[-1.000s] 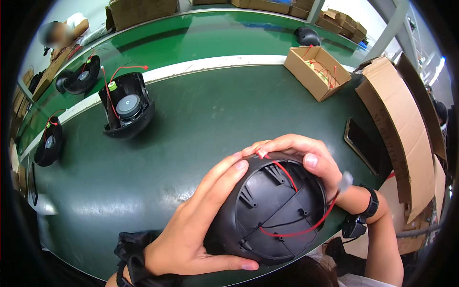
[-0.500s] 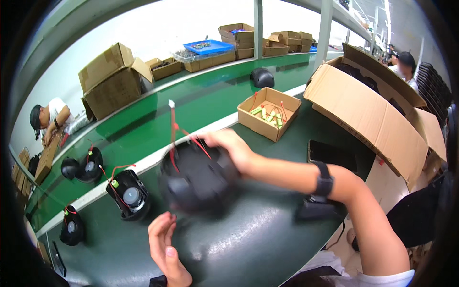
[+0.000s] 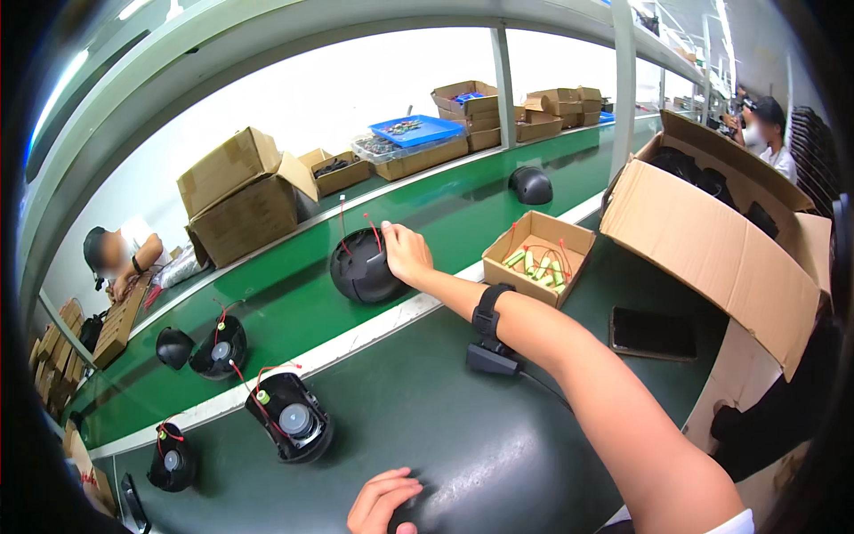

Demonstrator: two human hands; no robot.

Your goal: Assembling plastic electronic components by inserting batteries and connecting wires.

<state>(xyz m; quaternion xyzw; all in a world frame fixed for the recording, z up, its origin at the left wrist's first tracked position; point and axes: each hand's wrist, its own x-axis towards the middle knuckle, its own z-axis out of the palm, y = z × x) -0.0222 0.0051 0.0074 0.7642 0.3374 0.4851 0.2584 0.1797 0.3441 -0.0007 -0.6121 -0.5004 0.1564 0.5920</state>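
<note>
My right hand [image 3: 407,254] grips the edge of a round black plastic housing [image 3: 365,269], from which red wires with small connectors stick up. The housing is over the green conveyor belt [image 3: 298,307], beyond the pale rail; I cannot tell if it touches the belt. Low in the picture, my left hand [image 3: 384,504] hovers over the dark table with its fingers apart and nothing in it. Left of it sits an open black housing [image 3: 289,418] with a grey round speaker, a green battery cell and red wires. A similar housing [image 3: 172,458] stands farther left.
On the belt are another speaker housing [image 3: 220,347] and black domed shells [image 3: 531,185]. A small carton [image 3: 539,258] holds green cells with red wires. At right are a large carton [image 3: 712,236] and a dark flat tablet-like object [image 3: 654,334]. A co-worker [image 3: 124,254] sits far left.
My right hand has carried the black housing away from me, from above the table to over the belt. My left hand is apart from it, lower in the picture. The view has shifted.
</note>
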